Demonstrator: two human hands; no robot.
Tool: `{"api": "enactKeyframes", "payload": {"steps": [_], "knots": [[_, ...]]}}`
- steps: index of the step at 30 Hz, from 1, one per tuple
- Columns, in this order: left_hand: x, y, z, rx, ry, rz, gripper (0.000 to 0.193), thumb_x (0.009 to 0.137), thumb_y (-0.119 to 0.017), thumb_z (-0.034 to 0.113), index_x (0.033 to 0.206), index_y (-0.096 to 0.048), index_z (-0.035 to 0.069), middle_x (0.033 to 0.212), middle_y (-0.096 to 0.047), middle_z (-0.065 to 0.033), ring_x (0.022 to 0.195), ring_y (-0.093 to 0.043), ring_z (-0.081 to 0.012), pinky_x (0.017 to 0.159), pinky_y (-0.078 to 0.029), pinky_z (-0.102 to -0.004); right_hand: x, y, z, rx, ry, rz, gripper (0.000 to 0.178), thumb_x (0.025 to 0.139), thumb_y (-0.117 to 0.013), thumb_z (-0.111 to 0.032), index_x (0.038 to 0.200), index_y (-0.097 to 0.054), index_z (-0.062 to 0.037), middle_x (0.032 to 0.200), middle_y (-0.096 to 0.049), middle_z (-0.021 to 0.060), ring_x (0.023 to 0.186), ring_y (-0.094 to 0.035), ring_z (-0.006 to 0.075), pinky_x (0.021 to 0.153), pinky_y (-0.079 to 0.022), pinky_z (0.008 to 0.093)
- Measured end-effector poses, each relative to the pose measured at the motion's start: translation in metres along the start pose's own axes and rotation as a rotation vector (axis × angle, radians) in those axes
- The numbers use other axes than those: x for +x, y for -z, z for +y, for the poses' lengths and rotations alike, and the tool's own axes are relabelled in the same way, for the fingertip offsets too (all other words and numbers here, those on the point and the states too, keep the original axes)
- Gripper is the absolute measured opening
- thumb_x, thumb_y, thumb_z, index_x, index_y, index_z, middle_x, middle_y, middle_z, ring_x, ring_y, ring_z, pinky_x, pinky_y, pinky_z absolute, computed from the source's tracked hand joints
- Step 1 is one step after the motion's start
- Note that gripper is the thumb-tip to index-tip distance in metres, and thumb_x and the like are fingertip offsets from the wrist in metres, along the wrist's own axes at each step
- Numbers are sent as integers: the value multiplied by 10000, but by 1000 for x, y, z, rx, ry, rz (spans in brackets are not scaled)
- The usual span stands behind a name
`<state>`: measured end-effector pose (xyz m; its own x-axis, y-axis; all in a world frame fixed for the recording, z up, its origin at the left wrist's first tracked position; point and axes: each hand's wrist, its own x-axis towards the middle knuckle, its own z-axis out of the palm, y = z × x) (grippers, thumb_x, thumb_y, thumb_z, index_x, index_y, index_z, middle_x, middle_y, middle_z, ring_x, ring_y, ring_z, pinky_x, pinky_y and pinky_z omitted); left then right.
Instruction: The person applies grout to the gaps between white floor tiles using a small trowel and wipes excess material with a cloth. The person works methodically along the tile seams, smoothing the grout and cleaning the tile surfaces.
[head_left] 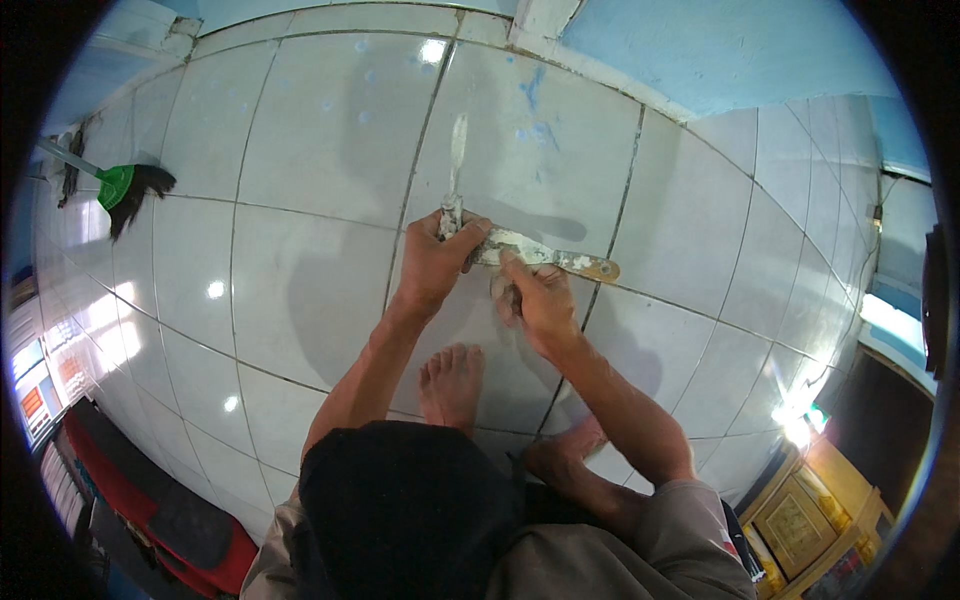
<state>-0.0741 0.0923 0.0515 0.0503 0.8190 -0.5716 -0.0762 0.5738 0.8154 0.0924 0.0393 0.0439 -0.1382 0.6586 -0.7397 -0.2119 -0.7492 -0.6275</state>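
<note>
My left hand [428, 262] is closed around the grip of a narrow, pointed blade tool [458, 150] smeared with white paste; its tip points away from me. In my right hand [543, 303] is a putty knife with a wooden handle [588, 266], which has a hole at its end. This handle sticks out to the right, while its paste-covered part reaches left to my left hand. The two tools meet or cross near my left fingers; whether they touch is hidden. Both hands hang above the tiled floor [320, 130], and my bare foot [452, 388] shows below them.
A broom [117, 192] with a green head and dark bristles stands at the left. A red and black padded seat [165, 500] is at the lower left. At the lower right are a wooden cabinet [795, 520] and a bright lamp [799, 420]. Light-blue walls [760, 50] bound the floor.
</note>
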Motion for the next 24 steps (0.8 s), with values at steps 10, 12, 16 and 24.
{"api": "enactKeyframes", "payload": {"steps": [10,12,16,24], "knots": [[-3,-2,-11,40,103,-189,223,895,-735,227,866,-691,10,678,-612,-8,586,-512,-78,518,-394,-269,-28,49,-27,-1364,1026,-1,496,913,-723,-132,1390,-590,-105,1077,-608,140,774,-641,310,646,-533,432],[-3,-7,-10,58,120,-170,219,897,-725,223,870,-697,7,676,-612,-7,585,-511,-81,522,-399,-277,-32,56,-15,-1404,765,-37,524,938,-697,-173,1442,-557,-175,1043,-604,136,771,-649,315,658,-544,450],[13,14,-29,145,-92,91,235,907,-698,229,864,-697,-2,664,-604,0,589,-513,-85,541,-415,-289,-31,64,-29,-1738,359,39,487,1038,-510,-322,1519,-437,-296,1102,-615,150,919,-693,324,736,-577,500],[49,101,-20,33,-368,532,250,923,-655,236,939,-722,-5,689,-574,19,582,-477,-77,525,-401,-281,-8,76,-45,-1962,526,141,477,1011,-546,-214,1483,-496,-259,993,-630,153,725,-697,317,605,-568,438]]}}
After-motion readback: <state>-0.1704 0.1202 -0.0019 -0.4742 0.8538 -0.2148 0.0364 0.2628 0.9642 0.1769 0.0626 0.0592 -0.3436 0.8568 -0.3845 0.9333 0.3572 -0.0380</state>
